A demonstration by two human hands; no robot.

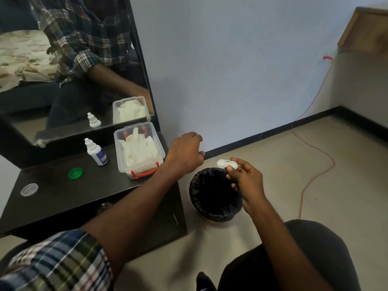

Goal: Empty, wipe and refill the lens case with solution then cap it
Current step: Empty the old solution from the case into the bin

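1. Head view, hidden or unclear: the far end of the lens case [226, 164] is covered by the right hand [245, 181], so only one round well is plainly seen. The wells' contents cannot be made out. The left hand [185, 154] is seen from the back, and its fingertips are curled out of sight at the edge. The bin [215, 195] is lined in black and nothing can be told inside it. The label on the bottle [96, 152] is too small to be read. The person's sleeve [56, 263] and knee are cut off by the lower edge.

2. Hand pose: the case is pinched between the right thumb and fingers and is held just above the far rim of the bin, beside the table [52, 198]. The left arm is stretched forward past the table's right corner; the hand hangs palm down, fingers loosely bent, nothing held, just right of the box [139, 150].

3. Counts: one lens case; two loose caps on the table, one green [75, 173] and one pale [29, 189], well apart from the case; one solution bottle, upright, near the box; one clear box of white wipes with red clasps; one bin on the floor; one mirror [69, 66], in which bottle and box are doubled; one red cable [310, 148] along the floor.
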